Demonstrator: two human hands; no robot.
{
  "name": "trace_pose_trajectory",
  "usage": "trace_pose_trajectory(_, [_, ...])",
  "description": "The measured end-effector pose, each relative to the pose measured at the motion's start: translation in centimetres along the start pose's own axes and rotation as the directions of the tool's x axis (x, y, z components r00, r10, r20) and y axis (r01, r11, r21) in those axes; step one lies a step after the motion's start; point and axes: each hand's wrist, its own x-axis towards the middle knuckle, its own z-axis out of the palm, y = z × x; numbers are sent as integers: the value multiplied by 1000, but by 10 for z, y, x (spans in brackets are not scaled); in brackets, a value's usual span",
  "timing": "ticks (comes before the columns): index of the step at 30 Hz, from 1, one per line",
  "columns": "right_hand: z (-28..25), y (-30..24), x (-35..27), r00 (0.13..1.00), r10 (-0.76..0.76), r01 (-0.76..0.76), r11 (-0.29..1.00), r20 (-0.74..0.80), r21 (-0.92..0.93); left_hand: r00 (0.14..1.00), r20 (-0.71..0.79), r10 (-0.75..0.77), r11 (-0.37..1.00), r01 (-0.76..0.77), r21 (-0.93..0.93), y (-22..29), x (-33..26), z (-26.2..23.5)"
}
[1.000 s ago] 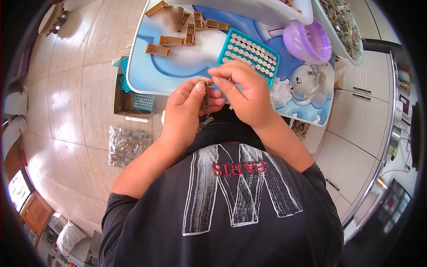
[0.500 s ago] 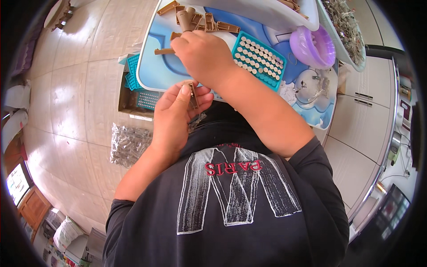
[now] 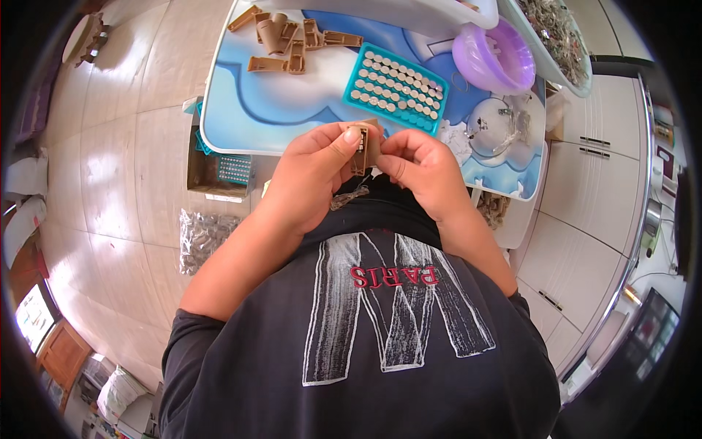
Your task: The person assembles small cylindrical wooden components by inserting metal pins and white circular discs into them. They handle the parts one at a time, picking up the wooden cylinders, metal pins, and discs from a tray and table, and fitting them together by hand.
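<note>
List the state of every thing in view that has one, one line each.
Left hand: closed on the small tan part, thumb on top.
Right hand: pinching the same part's right side.
Teal tray: flat, filled with round cells.
Purple bowl: upright.
Loose tan parts: lying scattered.
</note>
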Motion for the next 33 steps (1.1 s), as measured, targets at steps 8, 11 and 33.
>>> trace_pose_trajectory(8, [-14,-14,-9,778,-609,516,481,154,-709,998,14,-54,999,54,5,-5,14,25])
trace_pose_trajectory(11, [-21,-18,-14,800,-583,468,463,139,-753,995,34,-95,994,93,48,-9,18,21])
trace_pose_trajectory(33, [-14,0,-14,687,-726,604,546,32,-580,989,40,-144,989,146,-29,-6,14,28])
